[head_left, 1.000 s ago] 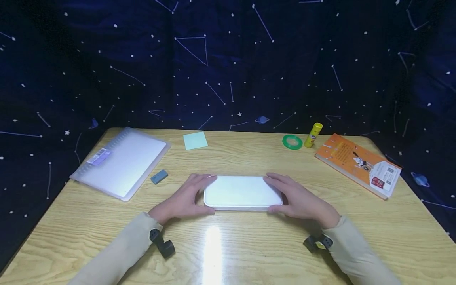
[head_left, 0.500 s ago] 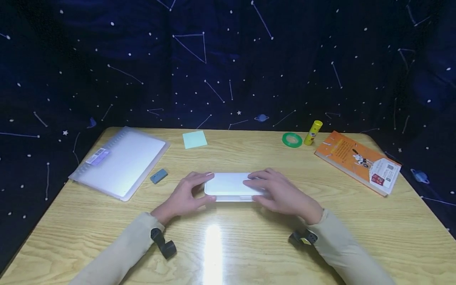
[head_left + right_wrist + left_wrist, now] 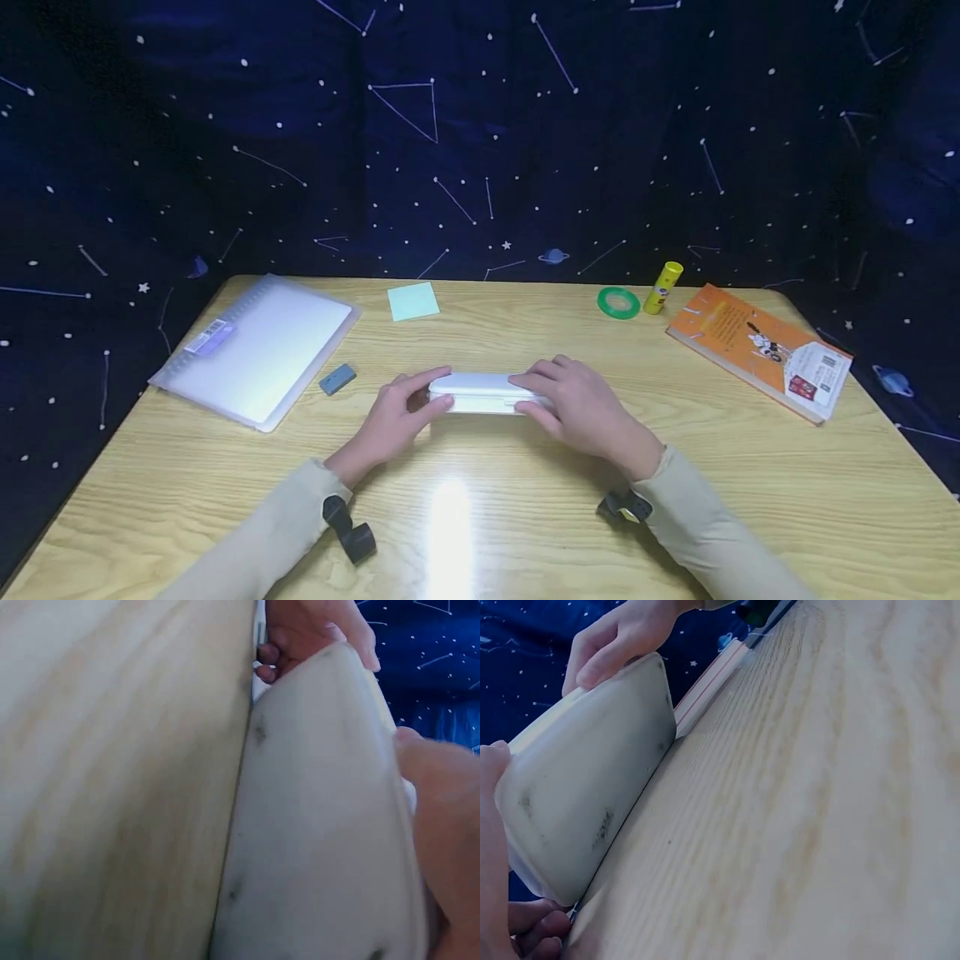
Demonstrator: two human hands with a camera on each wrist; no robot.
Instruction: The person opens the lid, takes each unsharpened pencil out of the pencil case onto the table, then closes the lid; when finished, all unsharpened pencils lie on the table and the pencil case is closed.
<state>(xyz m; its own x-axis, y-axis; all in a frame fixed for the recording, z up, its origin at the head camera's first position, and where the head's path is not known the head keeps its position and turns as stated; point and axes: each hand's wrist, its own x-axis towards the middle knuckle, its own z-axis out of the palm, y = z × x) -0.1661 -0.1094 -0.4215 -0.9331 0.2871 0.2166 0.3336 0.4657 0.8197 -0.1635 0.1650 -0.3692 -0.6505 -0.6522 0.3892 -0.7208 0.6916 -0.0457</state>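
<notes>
A white pencil case [image 3: 476,385] is at the middle of the table, tipped up so its narrow latch side faces upward. In the left wrist view the pale, scuffed underside of the case [image 3: 592,772] shows, its lower edge down at the wood. My left hand [image 3: 392,423] grips the left end between thumb and fingers. Toward the right end, my right hand [image 3: 588,410] holds the case, fingers over the lid and thumb on the latch side. The right wrist view shows the same underside of the case [image 3: 322,802]; the contents are hidden.
On the left lie a clear spiral folder [image 3: 262,350] and a blue-grey eraser [image 3: 337,379]. A pale green sticky note [image 3: 413,301] is at the back. To the right are a green tape roll [image 3: 618,303], an upright yellow glue stick [image 3: 663,287] and an orange book [image 3: 757,350].
The case has gone from lying flat to tilted up, its latch side turned upward. My right hand has slid leftward from the right end onto the case. My left hand keeps its grip.
</notes>
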